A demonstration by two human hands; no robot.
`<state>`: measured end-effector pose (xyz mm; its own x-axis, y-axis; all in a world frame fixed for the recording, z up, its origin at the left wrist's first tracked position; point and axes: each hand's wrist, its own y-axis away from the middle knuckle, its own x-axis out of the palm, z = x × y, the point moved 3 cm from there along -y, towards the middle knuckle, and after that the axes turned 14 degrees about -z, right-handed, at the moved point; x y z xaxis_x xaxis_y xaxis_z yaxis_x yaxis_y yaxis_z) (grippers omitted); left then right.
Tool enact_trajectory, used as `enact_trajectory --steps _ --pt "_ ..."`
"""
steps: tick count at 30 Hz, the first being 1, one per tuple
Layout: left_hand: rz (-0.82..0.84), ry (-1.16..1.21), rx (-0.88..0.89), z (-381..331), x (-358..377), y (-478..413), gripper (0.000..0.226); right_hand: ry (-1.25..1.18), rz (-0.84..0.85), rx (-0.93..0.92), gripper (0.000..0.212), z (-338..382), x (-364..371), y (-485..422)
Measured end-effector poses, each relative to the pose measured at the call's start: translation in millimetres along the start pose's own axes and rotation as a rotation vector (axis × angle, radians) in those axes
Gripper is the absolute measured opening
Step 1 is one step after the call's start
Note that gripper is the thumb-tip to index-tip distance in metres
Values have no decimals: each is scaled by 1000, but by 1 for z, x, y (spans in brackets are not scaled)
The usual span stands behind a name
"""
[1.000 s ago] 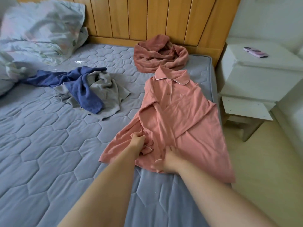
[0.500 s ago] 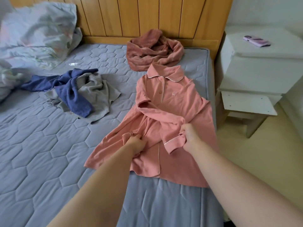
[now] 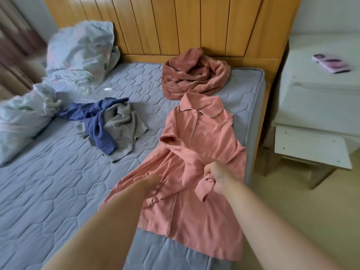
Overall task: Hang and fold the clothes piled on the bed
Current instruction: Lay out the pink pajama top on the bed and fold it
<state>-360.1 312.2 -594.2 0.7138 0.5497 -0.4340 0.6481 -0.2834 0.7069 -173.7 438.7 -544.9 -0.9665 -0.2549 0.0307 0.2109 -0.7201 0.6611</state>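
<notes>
A pink collared shirt (image 3: pixel 206 131) lies front up along the right side of the grey mattress (image 3: pixel 54 184), collar toward the headboard. My right hand (image 3: pixel 217 175) grips the cuff of a sleeve that crosses the shirt's front. My left hand (image 3: pixel 153 180) rests on the shirt's lower left part, its fingers pinching the fabric there. A rust-brown garment (image 3: pixel 194 75) lies crumpled by the headboard. A blue garment (image 3: pixel 97 121) lies tangled over a grey one (image 3: pixel 124 125) in the middle of the bed.
Pale crumpled bedding (image 3: pixel 78 55) is heaped at the bed's far left. A wooden headboard (image 3: pixel 175 26) stands behind. A white bedside table (image 3: pixel 319 106) with a pink phone (image 3: pixel 331 64) on it stands to the right, beside bare floor.
My right hand took the sleeve cuff and drew it across the shirt's front to the right. My left hand stayed on the lower left fabric. The camera view shifted right.
</notes>
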Motion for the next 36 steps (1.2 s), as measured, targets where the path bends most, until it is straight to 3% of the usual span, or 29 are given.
enact_trajectory --steps 4,9,12,13,14,15,16,18,22,24,27,28,29,31,33,36 --pt "131 377 -131 -32 2 10 23 -61 -63 54 37 36 1 17" --pt "267 576 -133 -64 29 11 33 -209 -82 50 24 56 1 12" --pt "352 793 -258 -84 52 -13 32 -409 -91 5 55 61 2 7" --pt "364 697 -128 -87 56 -12 36 -473 -98 -6 62 60 3 7" --pt "365 667 -145 -83 56 -17 40 -505 -118 -18 62 58 4 11" --pt "372 753 -130 -85 57 -28 39 -485 -146 -26 55 54 5 15" --pt "243 663 -29 -86 48 -30 33 -470 -168 -18 49 49 8 17" --pt "218 597 -87 -85 38 -39 20 -390 -207 10 45 40 9 14" --pt "19 330 115 -92 0 -33 8 -85 -457 -77 12 42 0 7" --pt "96 495 218 -101 -15 -25 27 32 -528 -88 37 43 -1 7" --pt "318 844 206 -123 -28 -11 41 36 -446 -95 15 49 12 15" --pt "424 888 174 -126 -28 -4 36 1 -437 -106 18 51 16 15" --pt "478 836 138 -125 -26 -4 31 -31 -460 -104 22 54 17 18" --pt "447 449 159 -105 -17 -13 37 -3 -525 -102 19 52 12 13" --pt "409 105 202 -82 -12 -21 46 312 -697 -113 27 40 -8 7" --pt "335 -14 190 -64 -9 -27 27 576 -654 -63 34 5 -19 0"
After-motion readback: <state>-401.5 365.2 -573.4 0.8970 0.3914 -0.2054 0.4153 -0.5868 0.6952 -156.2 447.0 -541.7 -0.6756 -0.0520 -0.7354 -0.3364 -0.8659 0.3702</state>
